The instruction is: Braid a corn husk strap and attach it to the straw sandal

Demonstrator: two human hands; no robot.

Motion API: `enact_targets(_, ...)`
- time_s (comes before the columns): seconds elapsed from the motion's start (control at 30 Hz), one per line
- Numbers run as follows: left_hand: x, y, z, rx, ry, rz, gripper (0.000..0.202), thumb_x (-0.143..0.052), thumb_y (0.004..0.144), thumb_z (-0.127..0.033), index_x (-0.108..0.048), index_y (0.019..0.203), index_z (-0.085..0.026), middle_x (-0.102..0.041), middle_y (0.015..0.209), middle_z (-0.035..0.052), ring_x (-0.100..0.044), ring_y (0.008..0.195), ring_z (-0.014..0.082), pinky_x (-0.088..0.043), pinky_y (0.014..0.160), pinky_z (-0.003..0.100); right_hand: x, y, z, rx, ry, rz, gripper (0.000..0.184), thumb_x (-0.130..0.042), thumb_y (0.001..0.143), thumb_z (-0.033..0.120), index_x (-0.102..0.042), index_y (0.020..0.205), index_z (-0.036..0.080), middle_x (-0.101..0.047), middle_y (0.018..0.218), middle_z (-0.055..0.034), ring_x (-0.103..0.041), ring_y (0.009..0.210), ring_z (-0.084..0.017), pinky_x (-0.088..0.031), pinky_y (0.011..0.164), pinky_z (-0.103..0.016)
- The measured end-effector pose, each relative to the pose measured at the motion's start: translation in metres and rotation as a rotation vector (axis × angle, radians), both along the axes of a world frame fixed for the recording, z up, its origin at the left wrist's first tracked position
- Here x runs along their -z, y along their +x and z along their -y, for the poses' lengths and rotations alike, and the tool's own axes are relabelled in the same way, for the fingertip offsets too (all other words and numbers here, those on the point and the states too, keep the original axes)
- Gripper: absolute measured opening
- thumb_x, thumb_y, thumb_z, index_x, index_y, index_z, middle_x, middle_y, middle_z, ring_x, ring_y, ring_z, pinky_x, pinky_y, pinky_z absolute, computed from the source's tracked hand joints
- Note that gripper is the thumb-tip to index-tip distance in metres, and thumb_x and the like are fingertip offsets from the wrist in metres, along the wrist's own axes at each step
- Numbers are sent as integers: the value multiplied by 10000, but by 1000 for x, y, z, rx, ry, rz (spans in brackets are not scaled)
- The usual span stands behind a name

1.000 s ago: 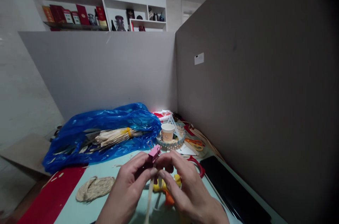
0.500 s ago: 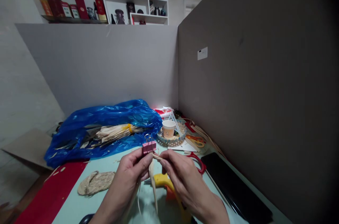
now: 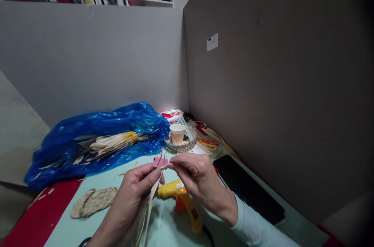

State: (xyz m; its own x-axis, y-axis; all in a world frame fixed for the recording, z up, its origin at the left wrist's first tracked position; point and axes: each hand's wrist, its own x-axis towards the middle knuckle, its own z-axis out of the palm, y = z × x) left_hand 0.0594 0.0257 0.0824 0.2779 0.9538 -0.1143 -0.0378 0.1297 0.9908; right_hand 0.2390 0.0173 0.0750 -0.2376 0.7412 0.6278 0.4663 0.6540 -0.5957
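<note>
A pink binder clip (image 3: 159,162) with raised wire handles sits at the fingertips of my left hand (image 3: 138,184). That hand is closed, its thumb pressing on pale, flat plant-fibre strips (image 3: 151,198) that hang down below it. My right hand (image 3: 198,179) pinches a short end of strip beside the clip, thumb against fingers. Under my hands lies a yellow hot glue gun (image 3: 188,204) with an orange trigger and a small lit lamp. To the left, a small woven straw sandal (image 3: 94,202) rests on the pale green table mat (image 3: 67,224).
Behind, a blue plastic bag (image 3: 96,122) holds a tied bundle of dry strips (image 3: 113,144). A paper cup (image 3: 177,134) stands in a woven basket (image 3: 182,147). Orange-handled scissors (image 3: 209,144) and a black slab-like object (image 3: 248,188) lie on the right, by the grey partition (image 3: 263,95).
My right hand has risen and turned, pulling the strip end to the right of the clip. The view has shifted right and down, and more of the glue gun shows.
</note>
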Motion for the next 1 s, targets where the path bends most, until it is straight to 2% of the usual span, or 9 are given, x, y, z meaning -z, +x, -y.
enact_targets(0.13, 0, 3, 1, -13, -49, 16, 290, -765, 734, -415, -690, 694, -138, -420, 521, -59, -290, 491, 71, -215, 447, 173, 4, 0, -3, 23, 25, 42, 216, -496, 964, 214, -678, 857, 166, -653, 740, -49, -573, 656, -157, -414, 641, -272)
enact_targets(0.3, -4, 9, 2, -89, -17, 95, 307, -782, 708, -450, -702, 745, -156, -469, 610, -52, -342, 532, 67, -307, 475, 154, -1, -4, 2, 8, -38, 21, 200, -528, 943, 221, -663, 807, 162, -650, 746, -37, -563, 676, -151, -394, 650, -272)
enact_targets(0.47, 0, 13, 1, -120, 39, 102, 262, -785, 716, -399, -747, 841, -173, -526, 616, -43, -351, 522, 72, -335, 475, 168, -10, -4, 3, -196, -483, -250, 489, -422, 988, 451, -566, 616, 167, -542, 574, 9, -497, 530, -106, -360, 521, -231)
enact_targets(0.57, 3, 11, -1, -132, 94, 67, 236, -784, 720, -359, -761, 871, -180, -616, 686, -20, -374, 508, 68, -345, 472, 178, -9, -5, 0, -335, -708, -434, 440, -560, 889, 545, -602, 686, 157, -571, 636, -1, -542, 556, -114, -408, 523, -224)
enact_targets(0.67, 4, 9, -2, -152, 170, 16, 192, -797, 702, -325, -771, 832, -185, -650, 677, -17, -454, 540, 92, -406, 538, 199, -5, -10, -2, -485, -803, -565, 404, -666, 801, 543, -634, 766, 141, -618, 709, -21, -569, 569, -108, -459, 550, -227)
enact_targets(0.73, 3, 8, -1, -161, 199, -16, 169, -804, 690, -312, -772, 798, -185, -640, 636, -25, -458, 535, 99, -400, 530, 199, -2, -13, -2, -507, -808, -590, 393, -670, 798, 528, -635, 790, 137, -591, 674, 1, -498, 497, -74, -410, 481, -195)
enact_targets(0.83, 1, 9, 0, -147, 201, -30, 152, -778, 718, -327, -757, 802, -202, -663, 690, -18, -497, 583, 116, -419, 553, 203, 3, -14, -2, -420, -745, -582, 338, -657, 831, 469, -613, 766, 141, -517, 624, 37, -365, 463, -49, -293, 429, -175)
enact_targets(0.93, 1, 9, 2, -127, 197, -26, 135, -740, 760, -347, -721, 763, -213, -645, 701, -23, -520, 643, 131, -459, 655, 227, 4, -13, -2, -285, -611, -468, 299, -610, 883, 381, -605, 697, 146, -543, 627, 19, -434, 538, -83, -343, 511, -204)
enact_targets(1.0, 1, 9, 4, -128, 197, -32, 156, -735, 767, -354, -696, 726, -210, -589, 648, -39, -487, 618, 123, -454, 659, 226, 3, -13, 0, -209, -530, -377, 307, -571, 912, 325, -614, 664, 150, -590, 639, -3, -511, 602, -114, -376, 582, -229)
